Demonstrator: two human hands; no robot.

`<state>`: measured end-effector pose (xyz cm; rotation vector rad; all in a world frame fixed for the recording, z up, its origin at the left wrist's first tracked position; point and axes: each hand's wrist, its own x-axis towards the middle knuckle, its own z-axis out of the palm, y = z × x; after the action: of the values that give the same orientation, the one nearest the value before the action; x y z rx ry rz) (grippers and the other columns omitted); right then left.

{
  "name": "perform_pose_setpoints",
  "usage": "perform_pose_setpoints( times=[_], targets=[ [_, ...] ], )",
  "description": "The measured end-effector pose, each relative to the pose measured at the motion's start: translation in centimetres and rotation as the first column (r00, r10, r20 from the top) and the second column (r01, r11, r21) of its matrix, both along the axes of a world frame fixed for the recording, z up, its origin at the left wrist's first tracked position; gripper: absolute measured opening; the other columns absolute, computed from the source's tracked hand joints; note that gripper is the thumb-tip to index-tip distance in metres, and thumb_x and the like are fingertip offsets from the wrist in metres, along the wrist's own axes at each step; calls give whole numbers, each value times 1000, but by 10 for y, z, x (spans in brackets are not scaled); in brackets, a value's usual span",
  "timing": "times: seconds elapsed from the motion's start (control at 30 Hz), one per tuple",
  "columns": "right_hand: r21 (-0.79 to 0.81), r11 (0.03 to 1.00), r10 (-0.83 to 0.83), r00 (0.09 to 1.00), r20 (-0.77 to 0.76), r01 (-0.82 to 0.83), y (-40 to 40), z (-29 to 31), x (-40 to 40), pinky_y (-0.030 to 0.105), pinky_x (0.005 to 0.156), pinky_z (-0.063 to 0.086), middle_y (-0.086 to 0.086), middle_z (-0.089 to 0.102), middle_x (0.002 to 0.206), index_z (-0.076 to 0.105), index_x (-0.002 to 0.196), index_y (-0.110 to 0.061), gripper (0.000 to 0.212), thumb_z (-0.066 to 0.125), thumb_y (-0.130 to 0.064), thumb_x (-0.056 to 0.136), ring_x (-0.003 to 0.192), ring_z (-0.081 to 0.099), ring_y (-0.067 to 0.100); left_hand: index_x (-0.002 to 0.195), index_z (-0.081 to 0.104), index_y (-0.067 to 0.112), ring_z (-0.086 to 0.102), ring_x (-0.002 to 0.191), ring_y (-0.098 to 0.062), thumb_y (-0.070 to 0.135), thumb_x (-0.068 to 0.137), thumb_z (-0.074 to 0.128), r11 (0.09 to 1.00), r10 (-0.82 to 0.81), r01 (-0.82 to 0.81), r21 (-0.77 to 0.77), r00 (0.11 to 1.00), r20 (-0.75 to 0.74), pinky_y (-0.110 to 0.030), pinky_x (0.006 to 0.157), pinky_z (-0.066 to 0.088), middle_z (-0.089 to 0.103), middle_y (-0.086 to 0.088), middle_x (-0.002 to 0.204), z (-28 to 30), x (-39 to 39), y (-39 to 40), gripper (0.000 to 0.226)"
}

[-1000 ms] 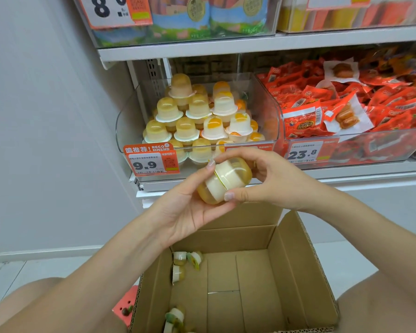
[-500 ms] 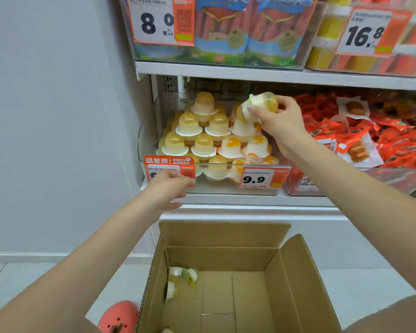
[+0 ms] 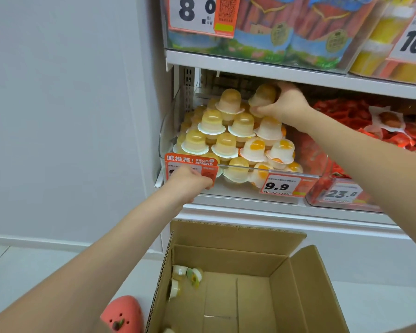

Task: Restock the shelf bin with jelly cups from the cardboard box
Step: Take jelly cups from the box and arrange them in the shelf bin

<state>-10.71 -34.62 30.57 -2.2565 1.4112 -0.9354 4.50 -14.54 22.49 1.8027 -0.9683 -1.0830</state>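
Both hands are up at the shelf bin (image 3: 168,131). The right hand (image 3: 282,104) curls its fingers round a jelly cup (image 3: 262,96), dome upward, at the top right of the pile, just under the white shelf board (image 3: 274,68) above. The left hand (image 3: 190,182) rests against the bin's front lip, fingers bent over the orange price tag (image 3: 191,164) there; whether it actually pinches the tag cannot be told.

The bin is clear hard plastic with a rounded left corner, and the stacked jelly cups (image 3: 226,140) inside rise in a pyramid: glossy translucent domes on wide white rims, pale yellow on the left, milky white with orange centres on the right. A second tag reading 9.9 (image 3: 277,187) hangs on the front lip further right. Beside it another clear bin (image 3: 341,195) holds crinkled red snack packets (image 3: 346,116), with a 23.8 label.

Below, the cardboard box (image 3: 298,284) stands open on the pale floor, its corrugated edge and plain brown flaps showing; a few loose cups (image 3: 185,277) lie tipped in its far left corner. A pink rounded shoe (image 3: 121,316) sits just left of the box. A blank grey wall (image 3: 70,116) fills the left.
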Motion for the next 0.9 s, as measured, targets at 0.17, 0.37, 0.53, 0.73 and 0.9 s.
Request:
perform_pose_setpoints(
  times=[0.17,0.37,0.53,0.73,0.9],
  targets=[
    [56,998,40,990,-136,-33,-6,1,2,33,99,45,6,49,137,42,140,-14,83,82,-37,70,124,48,23,84,51,12,42,82,-20,5,83,61,1000,-19,19,-9,999,30,-31,70,38,46,-10,88,-1,-1,1,12],
    [123,991,78,987,-142,-60,-9,-4,-3,35,104,43,6,45,143,40,143,-16,80,78,-37,76,130,44,23,76,53,13,48,85,-22,4,82,61,1000,-4,5,-17,998,59,-33,74,45,52,-9,89,-4,2,3,14],
    [-102,994,51,998,43,-46,24,-20,-20,29,102,43,3,57,130,52,132,-13,51,68,-27,85,119,53,17,102,54,12,53,90,-19,6,82,63,999,-12,14,-30,997,81,-36,85,51,56,-6,101,-13,6,3,23],
    [-405,886,272,960,60,-226,127,-111,-59,21,82,41,-2,63,92,67,95,-9,14,58,-8,85,88,52,12,91,60,12,59,81,-16,1,81,59,951,-295,307,34,871,394,-23,67,46,61,0,85,-59,-4,13,15],
    [108,907,419,894,-157,-407,181,-240,-66,28,81,45,-4,63,93,63,101,-13,21,56,-4,84,91,52,15,94,51,21,55,94,-21,5,82,54,660,-729,578,480,336,597,-31,74,47,49,6,89,-129,-27,32,20]
  ],
)
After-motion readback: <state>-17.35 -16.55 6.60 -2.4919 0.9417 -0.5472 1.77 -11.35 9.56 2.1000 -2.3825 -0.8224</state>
